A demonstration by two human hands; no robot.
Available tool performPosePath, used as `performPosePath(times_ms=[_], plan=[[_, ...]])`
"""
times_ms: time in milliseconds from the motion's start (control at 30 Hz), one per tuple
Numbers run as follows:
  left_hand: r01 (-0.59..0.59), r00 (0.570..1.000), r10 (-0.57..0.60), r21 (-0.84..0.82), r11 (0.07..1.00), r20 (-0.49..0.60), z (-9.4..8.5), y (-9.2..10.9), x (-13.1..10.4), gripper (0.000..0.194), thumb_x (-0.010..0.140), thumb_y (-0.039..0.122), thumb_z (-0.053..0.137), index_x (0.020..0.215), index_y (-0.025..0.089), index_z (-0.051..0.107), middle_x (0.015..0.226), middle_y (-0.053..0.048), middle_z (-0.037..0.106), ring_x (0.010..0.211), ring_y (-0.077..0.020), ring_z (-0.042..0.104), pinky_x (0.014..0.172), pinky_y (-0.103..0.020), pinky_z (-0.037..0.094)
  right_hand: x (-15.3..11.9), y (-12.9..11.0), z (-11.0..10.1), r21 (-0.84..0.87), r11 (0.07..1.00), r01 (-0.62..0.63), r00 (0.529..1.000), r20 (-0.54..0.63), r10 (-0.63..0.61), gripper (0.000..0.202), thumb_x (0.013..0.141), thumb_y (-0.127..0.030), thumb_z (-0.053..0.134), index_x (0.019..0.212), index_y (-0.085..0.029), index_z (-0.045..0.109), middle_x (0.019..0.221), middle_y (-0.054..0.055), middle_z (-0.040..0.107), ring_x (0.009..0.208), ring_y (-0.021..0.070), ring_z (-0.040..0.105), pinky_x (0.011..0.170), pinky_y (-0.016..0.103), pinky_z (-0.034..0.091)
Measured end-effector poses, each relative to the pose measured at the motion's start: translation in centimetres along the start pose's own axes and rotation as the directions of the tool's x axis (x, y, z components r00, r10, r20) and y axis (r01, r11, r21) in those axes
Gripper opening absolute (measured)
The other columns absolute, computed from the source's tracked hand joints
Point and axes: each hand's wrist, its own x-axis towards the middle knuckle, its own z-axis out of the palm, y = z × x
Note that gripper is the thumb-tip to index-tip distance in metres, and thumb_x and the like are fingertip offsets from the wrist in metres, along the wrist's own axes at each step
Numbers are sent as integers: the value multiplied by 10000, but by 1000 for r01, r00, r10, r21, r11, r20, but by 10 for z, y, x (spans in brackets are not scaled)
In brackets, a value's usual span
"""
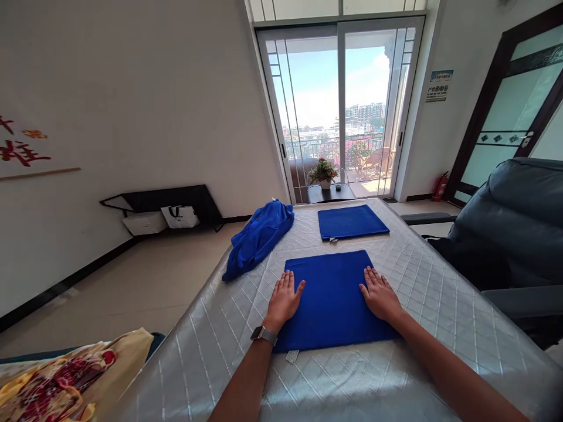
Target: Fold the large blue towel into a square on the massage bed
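A flat blue rectangular cloth cover (332,305) lies in front of me on a quilted silvery mattress (229,328), with a small white tag at its near edge. My left hand (285,302) rests open on its left edge, fingers stretched forward and thumb out over the cloth. On the right edge lies my right hand (380,294), likewise open and flat. A second flat blue cover (352,222) sits farther back, its tag facing me. To the far left, a crumpled blue cloth (261,237) is heaped at the mattress edge.
A dark leather office chair (519,228) stands close on the right. Patterned blankets (74,381) fill the lower left. Beyond the mattress are a potted plant (324,172) on a small dark table and a sliding glass door (341,111). A black rack (176,202) leans by the wall.
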Motion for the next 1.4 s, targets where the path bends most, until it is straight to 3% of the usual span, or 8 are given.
performPosePath(times_ms=[167,500,700,933,1067,1200,1300,1400], plan=[[10,1000,-10,-40,999,8,6,-2,3,929,995,705,92,1565,9,325,1642,-232,284,1538,-315,257,1243,-490,270,12,-1,-8,-54,998,16,998,57,-12,705,1035,-438,167,1618,-44,203,1695,112,153,1569,232,122,1264,461,96],[8,999,-7,-36,999,40,9,-7,4,892,1016,663,103,1577,-8,280,1655,-218,247,1547,-300,232,1257,-466,248,92,-6,-12,-32,999,14,1000,18,-13,697,1048,-444,151,1622,-49,195,1702,90,148,1571,204,103,1263,393,95],[20,1000,-20,-12,1000,22,13,-12,5,924,1004,692,131,1571,-20,286,1650,-230,251,1545,-307,235,1256,-466,254,98,3,9,2,1000,-2,998,-57,2,695,1044,-429,170,1620,-42,203,1699,111,170,1570,199,114,1261,378,79],[131,991,-131,23,991,23,1,-14,7,929,1002,697,177,1557,-37,309,1631,-247,289,1531,-323,273,1254,-486,269,99,2,5,40,999,0,999,-52,2,693,1044,-423,174,1618,-36,210,1698,119,163,1571,216,114,1259,390,74],[-125,992,125,21,992,-34,-1,26,9,811,1038,626,173,1560,32,352,1640,-208,311,1538,-287,266,1251,-475,284,99,1,4,57,998,-6,998,-55,9,694,1045,-426,183,1620,-38,200,1698,124,160,1572,221,106,1259,394,67],[-388,920,391,-74,919,31,3,102,29,740,1057,579,179,1564,72,360,1625,-184,368,1526,-256,308,1241,-440,313,97,1,3,46,999,-6,998,-67,9,689,1047,-421,199,1615,-33,218,1693,136,177,1571,243,112,1260,423,78],[-441,895,445,-109,891,18,10,156,59,692,1065,546,203,1560,93,377,1625,-174,374,1530,-251,301,1248,-441,293,96,3,2,21,1000,16,997,-71,-14,675,1046,-395,206,1614,-32,221,1694,137,174,1571,247,111,1259,423,91],[-369,927,374,-116,922,25,18,184,86,653,1069,521,199,1553,133,403,1622,-154,387,1530,-254,302,1248,-464,283,96,4,2,24,1000,21,999,-47,-20,653,1040,-353,205,1622,-56,213,1701,112,153,1572,230,103,1258,409,100]])
